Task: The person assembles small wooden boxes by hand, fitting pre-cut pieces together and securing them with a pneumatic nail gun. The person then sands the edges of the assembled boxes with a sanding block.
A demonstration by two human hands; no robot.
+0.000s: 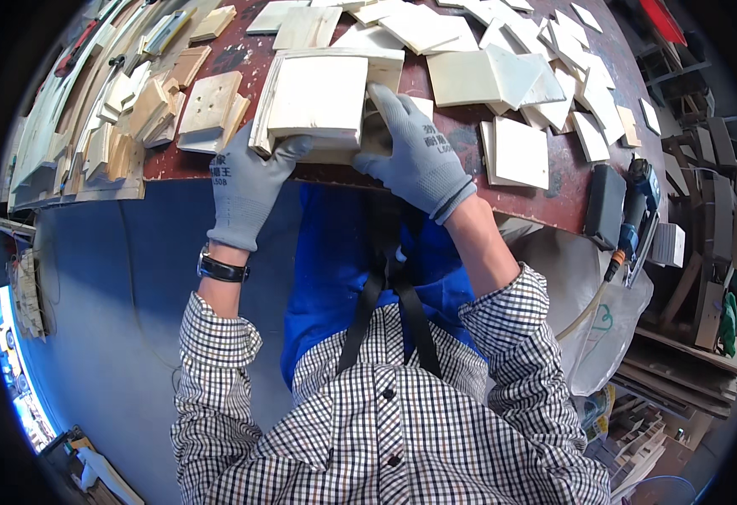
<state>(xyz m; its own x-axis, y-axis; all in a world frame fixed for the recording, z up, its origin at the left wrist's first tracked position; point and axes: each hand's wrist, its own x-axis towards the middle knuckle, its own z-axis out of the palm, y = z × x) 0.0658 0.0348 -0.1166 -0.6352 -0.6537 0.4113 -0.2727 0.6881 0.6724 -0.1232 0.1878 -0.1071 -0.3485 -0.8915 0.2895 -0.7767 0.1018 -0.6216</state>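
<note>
Both of my hands wear grey gloves and grip a stack of pale square wooden boards point(318, 97) at the near edge of a dark red workbench point(436, 139). My left hand point(246, 181) clasps the stack's lower left corner, thumb on the side. My right hand point(415, 143) lies over the stack's right edge with fingers spread across it. A black watch sits on my left wrist. A checked shirt and blue apron fill the lower part of the view.
Several loose square wooden boards point(520, 151) are scattered over the bench to the right and far side. Thicker wood blocks point(208, 105) and strips pile up at left. A blue power sander point(633, 206) with a hose hangs off the bench's right edge. The floor is blue.
</note>
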